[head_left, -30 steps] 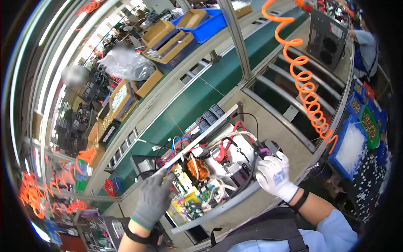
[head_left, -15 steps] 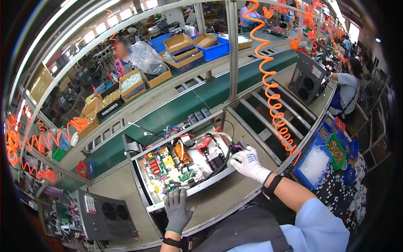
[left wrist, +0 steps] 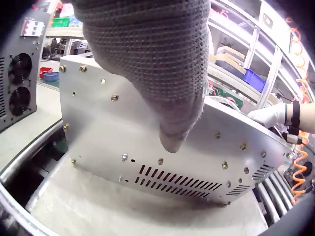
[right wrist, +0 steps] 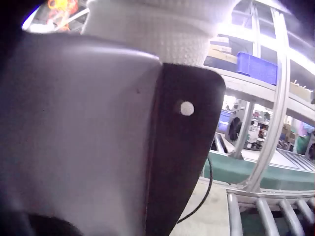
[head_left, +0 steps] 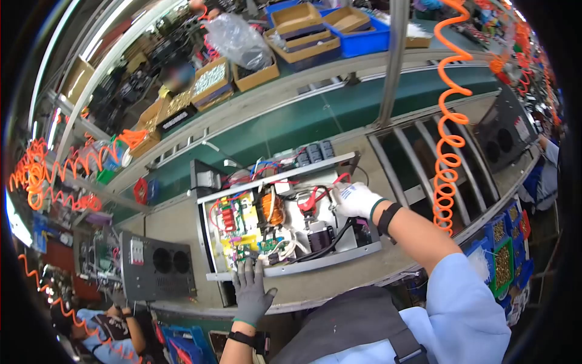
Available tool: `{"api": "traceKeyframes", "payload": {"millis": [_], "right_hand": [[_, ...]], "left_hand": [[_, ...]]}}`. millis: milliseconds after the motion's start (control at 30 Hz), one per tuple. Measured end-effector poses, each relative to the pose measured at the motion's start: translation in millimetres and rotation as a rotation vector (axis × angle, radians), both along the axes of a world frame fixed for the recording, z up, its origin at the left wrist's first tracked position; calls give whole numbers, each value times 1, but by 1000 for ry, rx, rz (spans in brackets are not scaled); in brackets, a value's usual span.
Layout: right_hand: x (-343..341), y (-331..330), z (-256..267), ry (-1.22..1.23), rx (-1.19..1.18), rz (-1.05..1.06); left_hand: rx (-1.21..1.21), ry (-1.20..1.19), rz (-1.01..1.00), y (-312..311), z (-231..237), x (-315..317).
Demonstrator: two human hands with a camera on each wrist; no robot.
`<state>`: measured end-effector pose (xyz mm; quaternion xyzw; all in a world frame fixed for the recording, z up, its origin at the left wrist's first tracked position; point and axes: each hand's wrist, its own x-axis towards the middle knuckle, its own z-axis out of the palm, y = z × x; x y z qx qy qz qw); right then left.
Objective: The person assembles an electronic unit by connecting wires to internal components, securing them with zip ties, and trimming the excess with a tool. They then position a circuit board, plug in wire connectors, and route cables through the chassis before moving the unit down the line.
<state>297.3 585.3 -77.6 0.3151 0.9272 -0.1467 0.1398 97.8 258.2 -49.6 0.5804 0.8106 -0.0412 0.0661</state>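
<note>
An uncovered metal chassis lies on the workbench in front of me in the head view. Inside sit a copper-wound coil, green circuit boards and a red cable. My left hand, in a grey glove, rests at the near rim with fingers extended. In the left wrist view its thumb points down along the silver side panel. My right hand, gloved in white, reaches in at the right end beside the red and black cables. Its fingertips are mostly hidden; I cannot tell whether they grip a cable.
A dark case with two fans stands left of the chassis. Metal rollers run to the right, under a hanging orange coiled hose. Beyond lie a green conveyor and boxes of parts. Another person sits at lower left.
My left hand has come from above the boards to the near rim. My right hand has shifted from the near right corner farther in, toward the cables. The head view has turned.
</note>
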Motion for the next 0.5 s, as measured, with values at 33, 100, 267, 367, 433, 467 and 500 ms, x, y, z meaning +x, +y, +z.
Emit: {"api": "traceKeyframes", "payload": {"millis": [33, 100, 267, 367, 433, 467, 500], "right_hand": [[1, 3, 9, -6, -143, -20], [10, 6, -32, 97, -91, -37], [21, -7, 8, 128, -47, 4], [35, -62, 51, 485, 24, 105], [40, -100, 27, 599, -44, 89], [41, -116, 18, 637, 68, 61], [42, -126, 13, 668, 182, 34]], "left_hand": [[-5, 6, 23, 0, -1, 3], [-33, 21, 58, 3, -1, 5], [-66, 36, 117, 7, -11, 6], [21, 40, 20, 2, -13, -2], [84, 60, -28, 2, -11, -8], [82, 49, -41, 4, -9, -12], [81, 36, -54, 7, -6, -16]]}}
